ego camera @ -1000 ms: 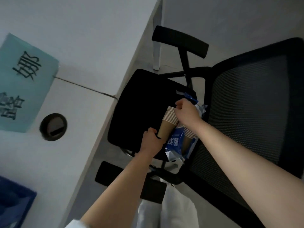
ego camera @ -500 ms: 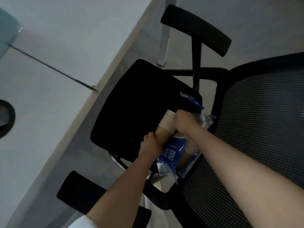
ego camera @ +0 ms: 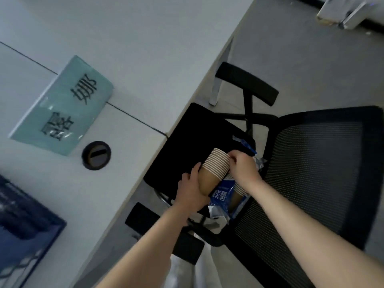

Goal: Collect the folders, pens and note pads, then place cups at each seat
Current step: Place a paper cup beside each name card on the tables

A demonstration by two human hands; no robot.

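Between the two hands, on the seat of the black chair (ego camera: 193, 142), lies a nested stack of brown paper cups (ego camera: 214, 173), its rims pointing away from the person and its base end still inside a blue plastic sleeve (ego camera: 223, 196). The left hand (ego camera: 192, 193) is wrapped round the brown body of the stack near the sleeve's mouth. The right hand (ego camera: 242, 168) sits at the rim end, fingers curled and pinching at the topmost rims. A second run of cups (ego camera: 239, 187) shows under the right wrist, partly hidden.

Compared with a second ago, the grip on the stack is much the same, but the right hand has shifted from covering the rims with a fist to picking at the edge of the end cups. More of the ribbed rim band is now exposed to the left of that hand. I judge this as the start of peeling one cup free, so the collecting half seems over and the cup-placing half is beginning; no cup is yet separate.

The view has also swung back. The table (ego camera: 145, 48) to the left of the hands again shows the teal name card (ego camera: 62, 104) and the round cable port (ego camera: 96, 155), which were out of sight half a second ago. A dark blue tray (ego camera: 25, 225) lies further left.
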